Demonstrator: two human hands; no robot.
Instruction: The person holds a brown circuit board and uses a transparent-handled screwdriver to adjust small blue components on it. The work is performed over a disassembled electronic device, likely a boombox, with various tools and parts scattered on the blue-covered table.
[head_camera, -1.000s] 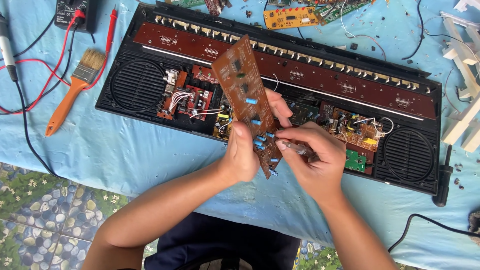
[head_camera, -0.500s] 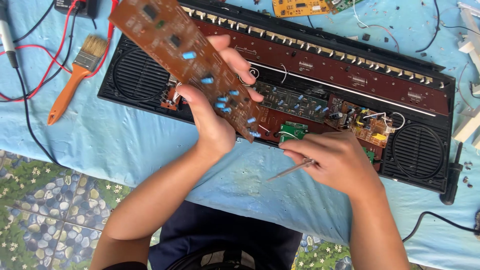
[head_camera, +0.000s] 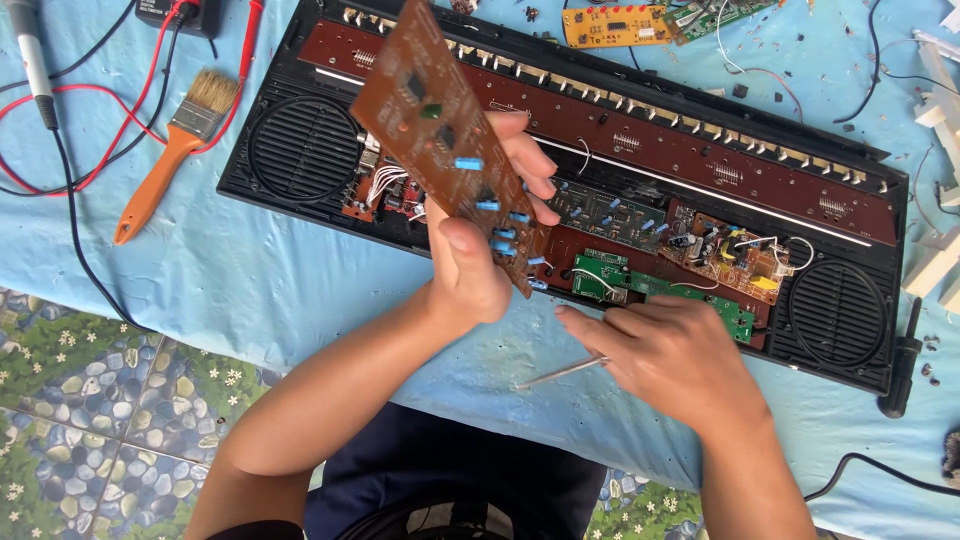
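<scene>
Two hands work: the left hand (head_camera: 470, 265) grips a brown circuit board (head_camera: 450, 140) slanting up-left above the opened keyboard (head_camera: 600, 150); the right hand (head_camera: 670, 355), lower right, pinches a thin metal tool (head_camera: 560, 373).

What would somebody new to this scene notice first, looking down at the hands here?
Most striking is the long brown circuit board, dotted with blue parts, which the left hand holds up tilted at centre frame. Behind it an opened black keyboard case spans the blue cloth, its speakers and inner boards bare. Lower right, the right hand holds a thin metal tool, and an orange-handled brush lies upper left.
</scene>
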